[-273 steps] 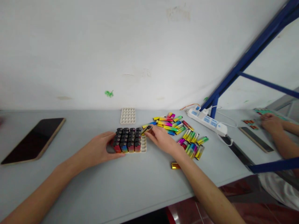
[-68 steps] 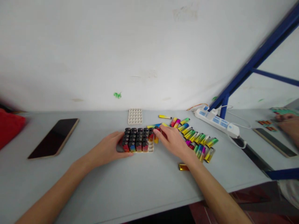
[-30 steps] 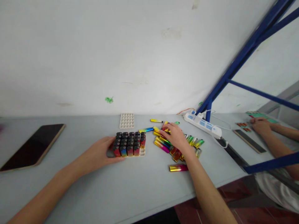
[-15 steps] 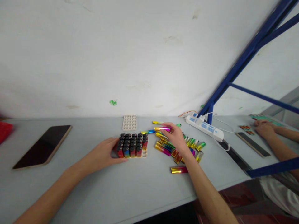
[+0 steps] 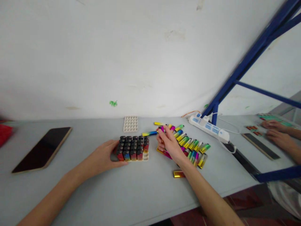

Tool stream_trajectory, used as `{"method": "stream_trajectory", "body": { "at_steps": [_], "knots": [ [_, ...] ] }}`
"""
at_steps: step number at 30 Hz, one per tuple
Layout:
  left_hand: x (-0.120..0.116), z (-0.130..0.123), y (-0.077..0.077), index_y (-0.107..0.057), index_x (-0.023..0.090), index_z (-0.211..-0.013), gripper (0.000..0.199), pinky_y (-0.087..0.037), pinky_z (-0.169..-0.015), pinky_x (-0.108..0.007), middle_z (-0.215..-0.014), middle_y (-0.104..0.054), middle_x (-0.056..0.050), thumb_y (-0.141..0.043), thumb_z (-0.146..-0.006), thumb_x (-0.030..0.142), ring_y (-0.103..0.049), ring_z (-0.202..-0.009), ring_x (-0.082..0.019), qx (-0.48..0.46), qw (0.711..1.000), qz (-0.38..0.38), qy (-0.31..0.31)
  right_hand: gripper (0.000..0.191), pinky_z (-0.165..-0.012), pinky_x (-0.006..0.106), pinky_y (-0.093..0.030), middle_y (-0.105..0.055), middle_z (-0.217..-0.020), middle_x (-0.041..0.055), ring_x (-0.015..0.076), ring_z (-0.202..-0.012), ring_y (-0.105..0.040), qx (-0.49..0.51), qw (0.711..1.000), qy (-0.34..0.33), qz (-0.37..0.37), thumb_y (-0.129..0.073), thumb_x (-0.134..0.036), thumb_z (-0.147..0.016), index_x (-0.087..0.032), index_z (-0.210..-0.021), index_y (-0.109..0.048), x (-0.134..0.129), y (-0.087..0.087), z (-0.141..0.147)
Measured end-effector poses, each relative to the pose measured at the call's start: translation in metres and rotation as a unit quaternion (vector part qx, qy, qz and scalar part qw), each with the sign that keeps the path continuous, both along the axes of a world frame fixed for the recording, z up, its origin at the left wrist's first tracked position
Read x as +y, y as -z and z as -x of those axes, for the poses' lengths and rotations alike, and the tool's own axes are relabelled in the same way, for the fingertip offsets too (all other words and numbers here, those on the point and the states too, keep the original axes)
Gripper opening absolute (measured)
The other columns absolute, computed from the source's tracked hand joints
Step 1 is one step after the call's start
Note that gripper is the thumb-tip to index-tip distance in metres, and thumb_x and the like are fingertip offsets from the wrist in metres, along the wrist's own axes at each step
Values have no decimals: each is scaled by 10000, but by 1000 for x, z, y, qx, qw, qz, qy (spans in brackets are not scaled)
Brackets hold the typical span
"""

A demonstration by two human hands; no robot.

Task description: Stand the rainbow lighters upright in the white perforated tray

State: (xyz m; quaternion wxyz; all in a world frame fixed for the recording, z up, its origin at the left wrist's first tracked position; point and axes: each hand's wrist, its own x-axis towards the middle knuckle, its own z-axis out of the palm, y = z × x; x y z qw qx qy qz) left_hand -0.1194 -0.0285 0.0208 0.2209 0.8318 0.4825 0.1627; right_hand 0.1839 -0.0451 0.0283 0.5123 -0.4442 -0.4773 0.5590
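A white tray (image 5: 145, 158) carries rows of upright, lighter-sized sticks (image 5: 133, 146) with black tops and shiny red, blue and gold sides. My left hand (image 5: 107, 154) clasps the tray's left side, thumb along the front edge, other fingers partly hidden behind. Two slots show at the front right corner. My right hand (image 5: 169, 142) is closed around a shiny purple stick (image 5: 162, 128), its black end tipped up, most of it hidden by the fingers. Under and beside that hand lies a loose pile of similar metallic sticks (image 5: 188, 142).
A second white tray (image 5: 130, 124) lies near the wall. Left is a dark phone-like slab (image 5: 43, 149), with a red object (image 5: 5, 135) beyond. Right are a white power strip (image 5: 209, 127) with cables, a blue metal frame (image 5: 232, 80) and another person's hands (image 5: 277, 131).
My right hand has lifted a stick off the pile and turned it from lying flat to upended. My left hand stays at the tray. The view has shifted slightly.
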Motion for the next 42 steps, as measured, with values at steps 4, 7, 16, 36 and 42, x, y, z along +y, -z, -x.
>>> {"method": "stream_trajectory", "body": {
  "at_steps": [4,7,16,36,42],
  "knots": [
    [1,0,1,-735,223,-1079,544,-590,-889,-431,-1108,-783,-93,-813,-717,621,-725,-998,-337,-2,1000,-1,11,519,-491,267,-233,-378,-616,-80,105,-518,-309,-174,982,40,-66,-552,-720,-959,-242,-772,-480,-4,-2,1],
    [2,-1,1,-742,243,-1050,535,-595,-883,-437,-1087,-789,-93,-814,-695,636,-728,-987,-344,-4,1000,-4,8,569,-564,291,-253,-353,-589,-62,116,-583,-335,-299,941,87,-129,-542,-656,-976,-232,-632,-384,-6,-4,0],
    [4,0,7,-753,272,-996,511,-605,-831,-431,-1041,-797,-79,-839,-637,625,-722,-938,-342,-18,1000,-12,-6,486,-578,314,-265,-398,-575,-51,145,-580,-365,-353,920,122,-120,-496,-569,-995,-253,-644,-381,-3,1,-3],
    [-6,-7,-13,-722,221,-1099,576,-582,-922,-431,-1160,-788,-130,-838,-691,611,-727,-1059,-354,5,1000,4,11,459,-639,317,-367,-596,-651,7,190,-613,-536,-377,876,-77,-291,-508,-571,-1078,-252,-752,-563,-22,-16,-9],
    [-4,-6,-9,-724,245,-1045,548,-589,-874,-427,-1085,-799,-91,-844,-660,617,-727,-985,-344,10,1000,3,-5,275,-732,328,-473,-779,-928,57,242,-796,-699,-419,852,-185,-253,-589,-470,-1069,-243,-1152,-723,-24,-16,-5]
  ]
}}
